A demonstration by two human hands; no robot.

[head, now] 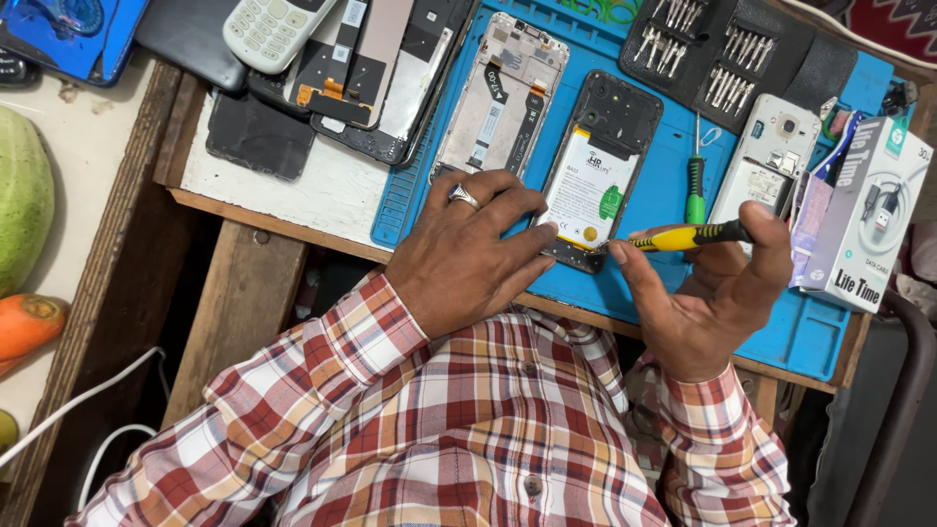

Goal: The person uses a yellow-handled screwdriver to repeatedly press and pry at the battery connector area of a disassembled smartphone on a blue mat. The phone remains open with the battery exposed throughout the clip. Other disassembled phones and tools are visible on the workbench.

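The opened phone (597, 176), back cover off and its white battery bared, lies on the blue rubber mat (664, 195) near the bench's front edge. The left hand (468, 249) presses flat on its lower end, fingers spread; the right hand (717, 293) pinches a yellow-handled screwdriver (683, 236), tip at the bottom corner. A slip of that thin steel tip could gouge the soft battery pouch. A bare metal phone frame (500, 93) lies beside.

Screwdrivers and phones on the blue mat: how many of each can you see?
Screwdrivers: 2, a yellow one in the right hand, a green one lying loose
Opened phones: 3, white frame, black with battery, silver
Total: 5
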